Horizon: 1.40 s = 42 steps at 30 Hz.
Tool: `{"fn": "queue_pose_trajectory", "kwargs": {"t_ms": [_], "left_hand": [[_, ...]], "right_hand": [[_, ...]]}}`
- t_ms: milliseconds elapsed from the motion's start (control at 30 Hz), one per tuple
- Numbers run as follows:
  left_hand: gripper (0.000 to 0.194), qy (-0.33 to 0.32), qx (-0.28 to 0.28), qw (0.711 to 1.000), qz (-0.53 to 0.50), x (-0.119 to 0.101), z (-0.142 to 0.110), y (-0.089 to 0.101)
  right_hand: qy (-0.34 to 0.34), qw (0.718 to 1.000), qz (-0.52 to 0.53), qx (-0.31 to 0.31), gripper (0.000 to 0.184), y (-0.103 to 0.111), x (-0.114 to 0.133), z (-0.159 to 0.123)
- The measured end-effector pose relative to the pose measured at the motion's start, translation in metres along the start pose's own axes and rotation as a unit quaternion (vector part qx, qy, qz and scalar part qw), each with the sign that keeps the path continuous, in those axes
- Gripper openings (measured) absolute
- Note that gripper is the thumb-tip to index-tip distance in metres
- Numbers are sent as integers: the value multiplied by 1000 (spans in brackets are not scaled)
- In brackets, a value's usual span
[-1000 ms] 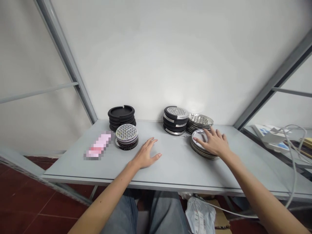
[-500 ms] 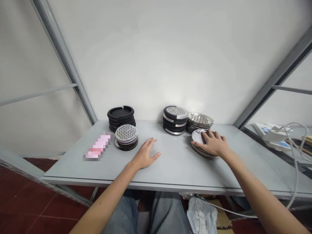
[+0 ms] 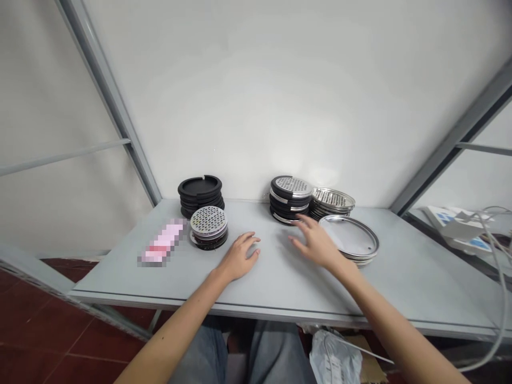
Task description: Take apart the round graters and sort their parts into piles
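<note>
My left hand (image 3: 240,255) rests on the table near the middle, its fingers slightly bent and apart, holding nothing. To its left stands a small stack of perforated metal discs (image 3: 208,221). My right hand (image 3: 315,241) is over the table with fingers spread and nothing in it. Just right of it lies a stack of round metal-rimmed plates (image 3: 352,237), partly hidden by the hand. Behind my right hand is a stack of black rings with perforated metal discs (image 3: 292,194). Beside that sits a stack of slotted metal discs with shiny rims (image 3: 333,200).
Black round trays (image 3: 200,192) are piled at the back left. A pixelated pink item (image 3: 163,242) lies at the left of the grey table (image 3: 264,290). Metal frame posts flank both sides. At the right are a white-and-blue box (image 3: 456,226) and a white cable (image 3: 502,298).
My right hand has left the stack of metal-rimmed plates and moved left. My left hand has stayed nearly in place, with its fingers a little more bent.
</note>
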<state>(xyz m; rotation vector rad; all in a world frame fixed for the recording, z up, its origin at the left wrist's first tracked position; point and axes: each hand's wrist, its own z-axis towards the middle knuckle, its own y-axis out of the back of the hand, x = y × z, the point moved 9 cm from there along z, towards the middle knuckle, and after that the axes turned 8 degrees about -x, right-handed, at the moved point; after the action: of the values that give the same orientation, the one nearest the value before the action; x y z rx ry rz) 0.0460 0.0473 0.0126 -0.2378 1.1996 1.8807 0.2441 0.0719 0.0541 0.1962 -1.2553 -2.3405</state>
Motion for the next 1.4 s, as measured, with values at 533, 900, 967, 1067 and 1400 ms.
{"fn": "queue_pose_trajectory", "kwargs": {"t_ms": [533,900,967,1067,1400], "left_hand": [[19,-60,-26,998,-8,-14,22,9],[41,-9,-49,999,23,29,58,-7],[37,-12,-46,999,20,31,54,-7],[31,-15,-52,998,7,28,51,-3],[18,-26,-56,998,-8,22,49,-5]], "right_hand": [[33,973,225,35,33,-83,32,20],[12,973,232,-2,26,-73,31,25],[11,973,228,-45,26,-59,32,26],[1,968,211,-137,30,-30,29,28],[-76,970,-36,-226,56,21,1,78]]}}
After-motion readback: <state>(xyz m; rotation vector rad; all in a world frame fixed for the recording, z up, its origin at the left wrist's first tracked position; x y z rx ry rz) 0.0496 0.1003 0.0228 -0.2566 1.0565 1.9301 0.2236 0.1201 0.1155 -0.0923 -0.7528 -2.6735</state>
